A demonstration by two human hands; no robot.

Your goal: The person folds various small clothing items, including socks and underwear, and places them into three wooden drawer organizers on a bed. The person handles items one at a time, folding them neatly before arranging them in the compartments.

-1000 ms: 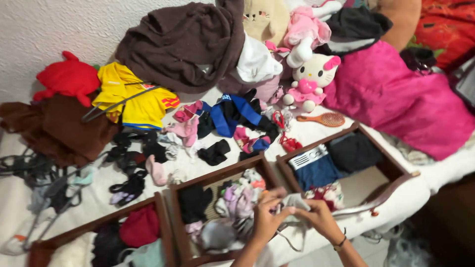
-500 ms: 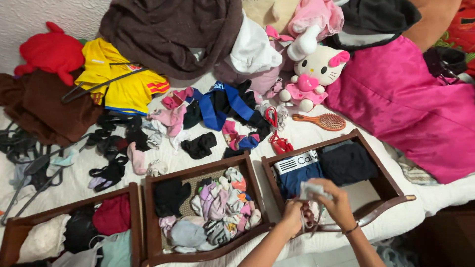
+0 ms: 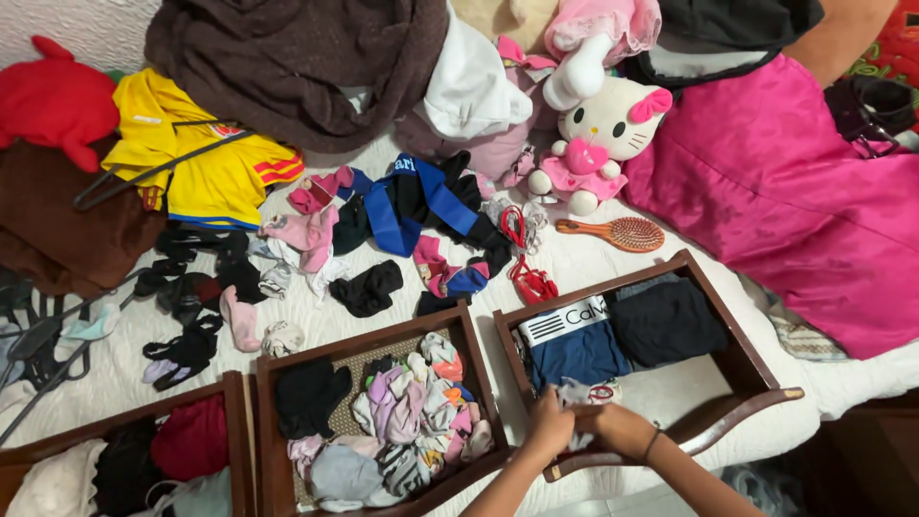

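Both my hands are at the front of the right wooden drawer (image 3: 746,362) on the bed. My left hand (image 3: 549,424) and my right hand (image 3: 620,427) together press a small grey-and-white garment (image 3: 578,393) down inside it. Behind that garment lie folded blue underwear with a white waistband (image 3: 577,347) and a folded black piece (image 3: 667,323). The middle drawer (image 3: 271,433) beside my left hand is packed with several rolled socks (image 3: 416,412) and a black item.
A third drawer (image 3: 231,419) with red and black clothes sits at the left. Loose socks, a blue-and-black garment (image 3: 407,197), hangers (image 3: 43,335), a wooden hairbrush (image 3: 622,233), a white plush cat (image 3: 595,136), a yellow shirt (image 3: 196,158) and a pink dress (image 3: 795,201) cover the bed.
My hands have moved from the middle drawer's front to the right drawer with the small garment, and lowered it inside. The view has shifted right and closer.
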